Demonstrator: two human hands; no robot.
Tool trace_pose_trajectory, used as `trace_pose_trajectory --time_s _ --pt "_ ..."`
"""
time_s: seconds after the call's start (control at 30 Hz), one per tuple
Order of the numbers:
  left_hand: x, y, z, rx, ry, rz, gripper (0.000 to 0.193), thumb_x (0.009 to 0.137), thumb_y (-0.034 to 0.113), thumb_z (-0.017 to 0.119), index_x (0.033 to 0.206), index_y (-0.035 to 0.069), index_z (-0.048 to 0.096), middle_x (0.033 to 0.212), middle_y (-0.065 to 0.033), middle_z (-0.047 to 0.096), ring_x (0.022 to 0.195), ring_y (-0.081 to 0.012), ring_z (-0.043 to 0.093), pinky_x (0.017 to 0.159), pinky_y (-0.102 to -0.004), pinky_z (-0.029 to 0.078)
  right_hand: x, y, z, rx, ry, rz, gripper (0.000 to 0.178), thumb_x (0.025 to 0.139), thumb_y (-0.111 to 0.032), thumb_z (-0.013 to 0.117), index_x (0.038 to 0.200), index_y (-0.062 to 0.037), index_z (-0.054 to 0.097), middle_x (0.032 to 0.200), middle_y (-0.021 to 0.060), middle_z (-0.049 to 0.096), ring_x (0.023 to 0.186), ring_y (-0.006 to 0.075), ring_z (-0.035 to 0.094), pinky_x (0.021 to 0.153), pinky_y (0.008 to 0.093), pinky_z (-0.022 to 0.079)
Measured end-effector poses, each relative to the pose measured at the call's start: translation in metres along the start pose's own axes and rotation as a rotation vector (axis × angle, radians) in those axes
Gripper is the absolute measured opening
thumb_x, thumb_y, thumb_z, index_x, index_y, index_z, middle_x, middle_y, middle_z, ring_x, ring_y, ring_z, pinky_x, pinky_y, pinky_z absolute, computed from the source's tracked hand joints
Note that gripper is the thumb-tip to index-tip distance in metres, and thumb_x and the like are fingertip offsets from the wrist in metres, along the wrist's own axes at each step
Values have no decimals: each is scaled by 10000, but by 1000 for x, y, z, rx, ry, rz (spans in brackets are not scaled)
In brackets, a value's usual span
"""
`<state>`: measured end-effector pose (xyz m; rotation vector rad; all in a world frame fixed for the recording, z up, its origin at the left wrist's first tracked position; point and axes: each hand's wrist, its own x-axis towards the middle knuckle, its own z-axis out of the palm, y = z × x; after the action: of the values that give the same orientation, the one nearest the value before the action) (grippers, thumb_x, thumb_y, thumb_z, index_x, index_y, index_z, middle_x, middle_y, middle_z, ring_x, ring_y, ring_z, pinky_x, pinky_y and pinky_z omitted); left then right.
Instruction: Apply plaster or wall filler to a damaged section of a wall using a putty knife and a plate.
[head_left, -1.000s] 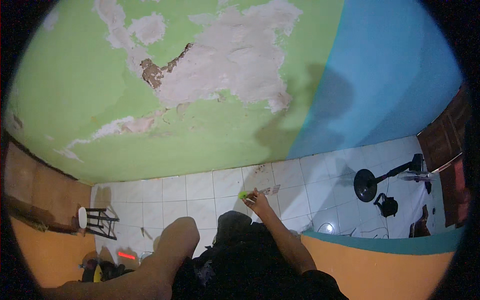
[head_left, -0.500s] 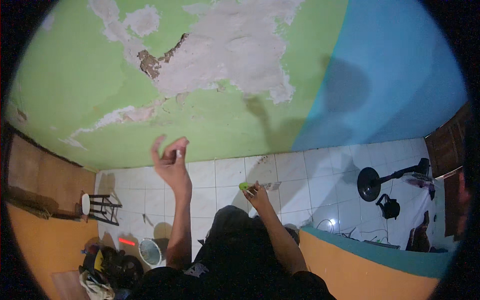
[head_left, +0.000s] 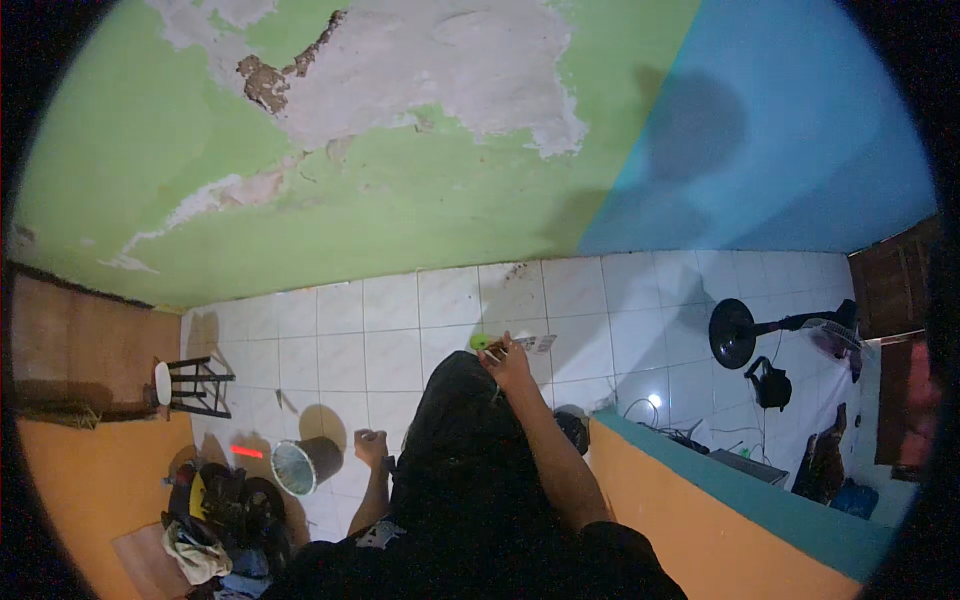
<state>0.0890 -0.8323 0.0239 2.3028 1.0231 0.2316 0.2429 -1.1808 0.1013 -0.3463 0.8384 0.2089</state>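
Observation:
My right hand (head_left: 508,365) is closed in front of my dark-clothed legs, over the tiled floor. It grips what looks like a scraper (head_left: 481,342), with a bright green end to its left and a flat grey part to its right. Low beside my left leg hangs my left hand (head_left: 371,448), its fingers curled in; whether anything is inside cannot be seen. A grey bucket (head_left: 307,467) stands just left of that hand. Ahead, the green wall (head_left: 400,215) has a large whitish patch (head_left: 450,75) and crumbling brown spots (head_left: 264,84).
A stool (head_left: 190,386) with dark legs stands at left, near a red strip (head_left: 246,451) and a heap of things (head_left: 225,530). To the right are a black fan (head_left: 735,333), a dark kettle-like object (head_left: 770,385), cables and a low orange wall with a teal top (head_left: 720,490).
My left hand has dropped from in front of the wall to beside my leg, its fingers now curled. The right hand keeps its grip. The view has tipped lower.

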Motion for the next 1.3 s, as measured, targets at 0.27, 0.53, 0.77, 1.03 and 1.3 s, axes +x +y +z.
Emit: trace_pose_trajectory --time_s 0.27,0.53,0.77,1.03,1.3 --pt "-19 -11 -31 49 78 -133 245 562 94 658 781 45 559 623 -82 608 602 -206 602 606 -349 489 30 14 32 -331 97 -26 333 939 -342 464 844 -31 531 757 101 563 687 252 592 594 357 545" --pt "19 32 -31 194 118 -71 236 605 81 692 784 32 547 725 -92 622 626 -196 583 611 -328 483 77 -149 238 -1125 -33 -1210 352 916 -308 513 895 42 536 653 187 607 633 372 600 607 446 453" --pt "57 46 10 -117 89 -222 286 641 96 717 866 -8 572 772 -129 626 621 -166 585 566 -304 490 148 -156 318 -1289 -104 -1130 370 926 -302 450 818 44 525 681 265 579 687 451 575 608 508 443" --pt "106 58 42 -905 -2 -324 255 747 -27 637 976 -97 552 907 -196 622 752 -222 630 637 -282 550 162 -122 297 -759 -252 -812 337 954 -327 459 802 -29 494 600 14 492 502 98 474 450 282 404" --pt "120 67 60 -906 -118 -435 250 744 -122 532 992 -120 562 867 -205 646 701 -233 644 610 -290 559 178 -128 288 -921 -214 -693 337 936 -335 482 836 -16 523 637 31 475 535 110 454 469 292 384"
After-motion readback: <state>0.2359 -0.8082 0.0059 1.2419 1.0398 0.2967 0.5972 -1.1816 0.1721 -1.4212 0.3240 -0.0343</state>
